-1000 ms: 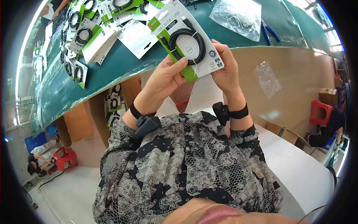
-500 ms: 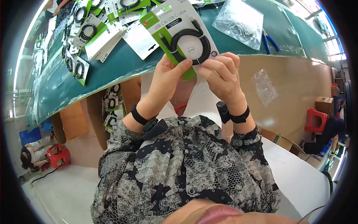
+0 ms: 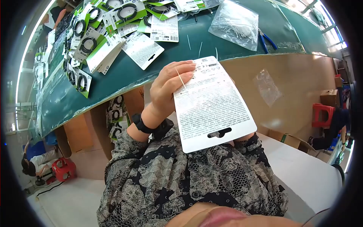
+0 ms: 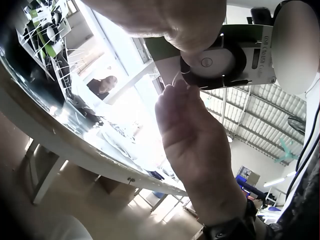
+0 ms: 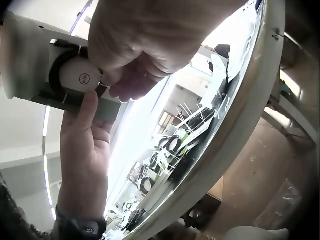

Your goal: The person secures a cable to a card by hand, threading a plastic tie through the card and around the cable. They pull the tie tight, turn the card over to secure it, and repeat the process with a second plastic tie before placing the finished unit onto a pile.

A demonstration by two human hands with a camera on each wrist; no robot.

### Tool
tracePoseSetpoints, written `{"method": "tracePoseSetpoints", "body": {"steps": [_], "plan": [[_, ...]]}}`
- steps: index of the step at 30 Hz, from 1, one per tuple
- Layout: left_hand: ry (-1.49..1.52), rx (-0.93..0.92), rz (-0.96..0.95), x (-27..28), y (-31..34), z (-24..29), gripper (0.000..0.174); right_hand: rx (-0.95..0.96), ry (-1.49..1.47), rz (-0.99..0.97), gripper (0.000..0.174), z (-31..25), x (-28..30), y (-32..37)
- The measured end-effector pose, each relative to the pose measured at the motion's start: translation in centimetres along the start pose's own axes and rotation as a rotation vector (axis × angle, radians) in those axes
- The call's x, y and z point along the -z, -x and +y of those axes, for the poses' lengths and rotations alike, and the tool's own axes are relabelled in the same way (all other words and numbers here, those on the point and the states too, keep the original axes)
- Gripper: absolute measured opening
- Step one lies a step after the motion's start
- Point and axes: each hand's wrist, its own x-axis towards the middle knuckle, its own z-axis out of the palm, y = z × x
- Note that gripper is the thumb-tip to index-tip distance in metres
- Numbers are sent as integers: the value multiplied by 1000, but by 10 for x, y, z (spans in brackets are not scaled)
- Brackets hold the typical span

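Observation:
A carded USB-C cable (image 3: 211,102) is held back side up in the head view, its printed text and hanging slot showing. My left hand (image 3: 166,87) grips its far left edge, fingers on the back and thumb on the front. A thin white cable tie (image 3: 180,75) sticks out across these fingers. In the head view, the card hides most of my right hand (image 4: 192,132), which the left wrist view shows under the card's end. Its gathered fingertips pinch a thin white tie (image 4: 175,77) beside the black cable coil (image 5: 62,72).
Many carded cables (image 3: 124,13) lie piled at the table's left. A clear bag of white ties (image 3: 236,26) and blue-handled pliers (image 3: 266,39) lie on the right, several loose ties (image 3: 200,48) nearer. A clear plastic bag (image 3: 267,87) lies on the floor beyond the table edge.
The card has turned over from cable side to printed back and tilted toward the body. My left fingers now lie on its back; my right hand has gone behind it.

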Motion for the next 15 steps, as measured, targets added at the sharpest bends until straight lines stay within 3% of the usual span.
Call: {"method": "tracePoseSetpoints", "body": {"steps": [4, 9, 12, 13, 15], "plan": [[-18, -33, 6, 2, -3, 2, 31, 166, 42, -144, 39, -11, -2, -11], [5, -57, 13, 5, -1, 3, 34, 136, -84, -128, 38, -6, -4, -11], [18, -50, 18, 4, 0, 5, 35, -596, -1096, -38, 42, 34, 6, 5], [16, -43, 22, 3, 1, 6, 35, -593, -1096, -37, 42, 43, 8, 13], [13, -37, 25, 2, 0, 6, 35, -409, -588, -184, 63, 55, 13, 44]]}}
